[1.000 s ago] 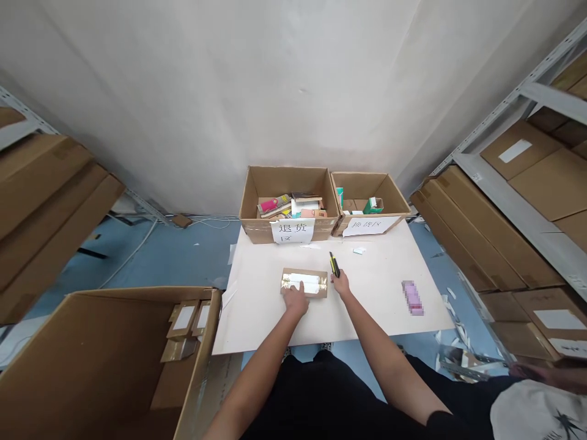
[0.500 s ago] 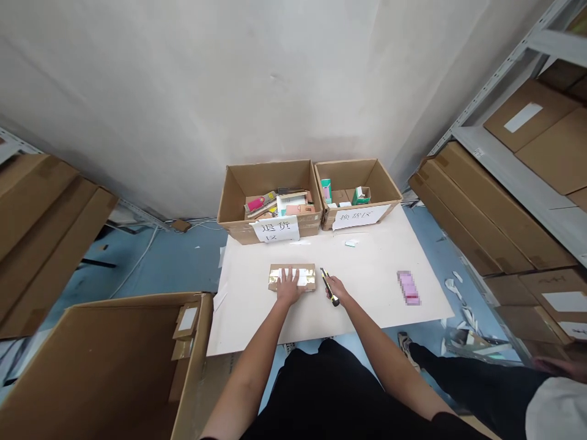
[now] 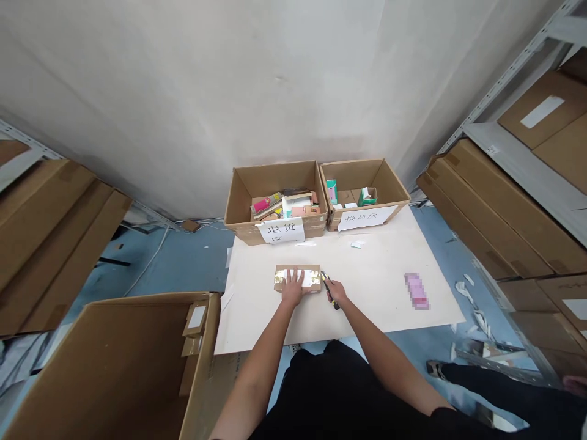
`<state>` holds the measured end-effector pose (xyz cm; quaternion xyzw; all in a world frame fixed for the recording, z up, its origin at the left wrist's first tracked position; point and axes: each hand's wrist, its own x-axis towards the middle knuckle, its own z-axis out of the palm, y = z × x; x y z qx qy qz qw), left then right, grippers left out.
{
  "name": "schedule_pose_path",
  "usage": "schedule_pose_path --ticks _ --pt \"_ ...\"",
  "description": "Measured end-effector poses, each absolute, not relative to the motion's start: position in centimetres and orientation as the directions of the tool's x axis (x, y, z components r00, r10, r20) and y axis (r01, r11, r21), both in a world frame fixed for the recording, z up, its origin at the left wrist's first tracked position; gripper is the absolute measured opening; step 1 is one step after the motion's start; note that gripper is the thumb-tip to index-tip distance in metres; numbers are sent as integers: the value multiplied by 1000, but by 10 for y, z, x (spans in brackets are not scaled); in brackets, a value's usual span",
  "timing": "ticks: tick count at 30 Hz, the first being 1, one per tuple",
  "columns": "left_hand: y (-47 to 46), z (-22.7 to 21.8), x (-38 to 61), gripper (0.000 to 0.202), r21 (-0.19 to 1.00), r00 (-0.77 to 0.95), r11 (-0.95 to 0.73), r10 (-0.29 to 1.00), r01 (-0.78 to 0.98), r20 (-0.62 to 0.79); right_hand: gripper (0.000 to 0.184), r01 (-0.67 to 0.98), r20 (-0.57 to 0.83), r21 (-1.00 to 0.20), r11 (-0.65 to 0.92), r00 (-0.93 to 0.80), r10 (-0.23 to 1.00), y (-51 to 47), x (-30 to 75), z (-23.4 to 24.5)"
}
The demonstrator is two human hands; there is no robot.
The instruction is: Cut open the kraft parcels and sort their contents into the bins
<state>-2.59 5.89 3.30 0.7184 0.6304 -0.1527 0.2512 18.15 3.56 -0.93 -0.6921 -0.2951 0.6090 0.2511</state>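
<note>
A small brown cardboard box [image 3: 315, 276] with a white label and clear shiny tape lies on the white-topped table [image 3: 367, 305]. My left hand [image 3: 292, 288] rests on top of it, fingers spread over the label. My right hand [image 3: 336, 292] is closed around a black and yellow utility knife [image 3: 326, 280]. The knife's tip is right at the box's right end; whether it touches the cardboard I cannot tell.
Two open cartons with handwritten signs, the left carton [image 3: 277, 232] and the right carton [image 3: 367, 214], hold small packages at the back. A pink blurred item [image 3: 416, 291] lies right. A large open carton [image 3: 151, 299] stands left. A person's leg [image 3: 477, 379] shows lower right.
The knife in my right hand has come closer to the box's right end. My left hand stays on the box. The other person's leg has shifted right, and the view has turned slightly.
</note>
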Motion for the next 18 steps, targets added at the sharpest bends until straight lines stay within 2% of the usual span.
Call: schedule_pose_path --ticks 6,10,13,18 --pt "62 32 -24 94 181 149 -57 824 982 -546 47 42 -696 -712 -701 87 713 36 178 -8" --pt "61 30 -24 92 184 150 -57 826 981 -544 49 58 -692 -714 -698 92 716 37 179 -6" --pt "61 27 -24 92 186 147 -53 831 981 -536 48 119 -688 -710 -694 92 720 41 180 -2" --pt "63 24 -23 92 185 152 -60 829 981 -538 45 324 -657 -696 -640 72 751 43 186 8"
